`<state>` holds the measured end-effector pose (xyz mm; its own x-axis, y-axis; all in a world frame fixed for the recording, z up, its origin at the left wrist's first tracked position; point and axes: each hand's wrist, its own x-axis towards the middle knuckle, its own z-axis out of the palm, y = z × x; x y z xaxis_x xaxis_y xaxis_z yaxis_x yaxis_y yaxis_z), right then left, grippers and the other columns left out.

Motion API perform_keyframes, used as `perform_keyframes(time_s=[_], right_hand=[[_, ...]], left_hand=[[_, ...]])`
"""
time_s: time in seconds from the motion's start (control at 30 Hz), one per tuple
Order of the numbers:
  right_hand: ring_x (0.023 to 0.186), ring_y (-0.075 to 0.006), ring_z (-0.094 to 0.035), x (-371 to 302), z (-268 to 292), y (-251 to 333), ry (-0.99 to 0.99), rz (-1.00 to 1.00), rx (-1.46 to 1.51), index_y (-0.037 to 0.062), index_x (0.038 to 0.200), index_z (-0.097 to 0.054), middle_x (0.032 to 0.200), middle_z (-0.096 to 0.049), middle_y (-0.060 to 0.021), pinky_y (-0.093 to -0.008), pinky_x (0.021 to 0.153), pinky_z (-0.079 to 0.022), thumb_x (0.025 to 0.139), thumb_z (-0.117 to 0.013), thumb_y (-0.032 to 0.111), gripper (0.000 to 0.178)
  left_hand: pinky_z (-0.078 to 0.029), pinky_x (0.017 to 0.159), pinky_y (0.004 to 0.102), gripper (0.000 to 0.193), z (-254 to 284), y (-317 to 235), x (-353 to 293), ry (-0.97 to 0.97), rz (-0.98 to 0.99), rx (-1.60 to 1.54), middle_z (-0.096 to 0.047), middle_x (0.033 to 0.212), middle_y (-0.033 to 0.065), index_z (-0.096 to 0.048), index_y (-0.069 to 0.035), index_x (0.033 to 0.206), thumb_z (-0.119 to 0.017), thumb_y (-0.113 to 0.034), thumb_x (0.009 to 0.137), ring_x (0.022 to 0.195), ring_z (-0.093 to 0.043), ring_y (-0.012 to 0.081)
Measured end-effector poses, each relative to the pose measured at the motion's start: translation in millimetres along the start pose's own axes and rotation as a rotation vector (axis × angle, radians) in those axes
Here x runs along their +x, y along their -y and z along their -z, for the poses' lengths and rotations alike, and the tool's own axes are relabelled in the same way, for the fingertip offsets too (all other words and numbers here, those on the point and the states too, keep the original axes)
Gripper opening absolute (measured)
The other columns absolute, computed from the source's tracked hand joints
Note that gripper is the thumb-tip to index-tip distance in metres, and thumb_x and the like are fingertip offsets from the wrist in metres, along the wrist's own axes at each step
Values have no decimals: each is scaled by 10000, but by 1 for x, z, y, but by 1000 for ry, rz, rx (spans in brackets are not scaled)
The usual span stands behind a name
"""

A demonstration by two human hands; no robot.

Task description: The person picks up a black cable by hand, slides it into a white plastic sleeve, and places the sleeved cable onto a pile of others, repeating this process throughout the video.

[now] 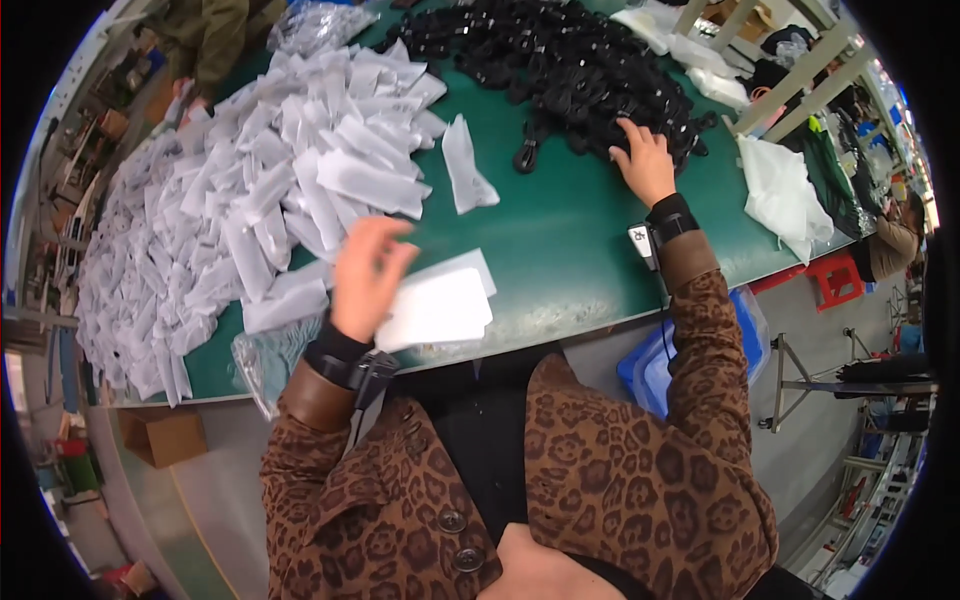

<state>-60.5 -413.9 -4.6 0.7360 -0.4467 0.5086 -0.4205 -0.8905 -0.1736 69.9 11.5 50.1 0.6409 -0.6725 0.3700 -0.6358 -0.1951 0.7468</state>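
My right hand [645, 165] reaches to the near edge of a large heap of bundled black cords [600, 85]. Its fingers are spread at the cords, and I see none of them gripped. Slightly blurred, my left hand [368, 280] hovers beside a small stack of flat white bags [435, 308], thumb and fingers apart with nothing visible between them. Beyond it, a big pile of filled, frosted white pouches [290, 150] covers the left of the green table [540, 260]. A single pouch [466, 165] lies apart, between the two heaps.
Clear plastic wrapping [270, 360] lies at the table's front left edge. White plastic sheeting [785, 195] hangs over the right edge. Below stand a blue bin [650, 370], a red stool [835, 280] and a cardboard box [163, 435]. Another person's sleeve [215, 45] shows at the far left.
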Motion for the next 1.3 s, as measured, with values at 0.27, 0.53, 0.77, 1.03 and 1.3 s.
perform_keyframes(time_s=[0.27,0.53,0.77,1.03,1.3], right_hand=[[947,-326,-583,-39,29,72,64,95,-64,127,1051,-587,960,-585,-83,-468,730,-481,810,-742,313,341],[851,-294,-566,-62,36,74,-121,182,80,53,867,-570,906,-553,-99,-419,726,-473,767,-750,124,218],[870,-189,-604,-100,84,120,120,28,672,41,813,-513,1028,-595,-100,-308,730,-486,810,-689,15,178],[780,-122,-623,-144,89,146,560,-231,1448,47,908,-467,1111,-589,-118,-248,648,-511,911,-620,23,155],[726,-93,-626,-138,83,144,990,-555,1502,53,922,-456,1074,-621,-112,-211,567,-473,977,-546,91,112]], left_hand=[[-501,719,346,168,-57,-1,-51,276,-205,164,-567,881,101,-634,-25,939,-730,-89,818,813,-611,287],[-500,711,355,96,-63,-1,-57,191,-133,131,-582,843,114,-607,-8,885,-684,-38,837,804,-613,310],[-502,680,332,84,-59,-4,-59,166,156,-106,-612,812,132,-587,11,887,-658,-17,852,728,-618,285],[-500,698,301,85,-60,-4,-56,128,233,-191,-622,807,125,-596,16,927,-653,-11,870,719,-616,221],[-494,758,287,43,-58,-13,-55,140,54,-259,-660,909,87,-596,14,908,-627,18,879,815,-620,190]])
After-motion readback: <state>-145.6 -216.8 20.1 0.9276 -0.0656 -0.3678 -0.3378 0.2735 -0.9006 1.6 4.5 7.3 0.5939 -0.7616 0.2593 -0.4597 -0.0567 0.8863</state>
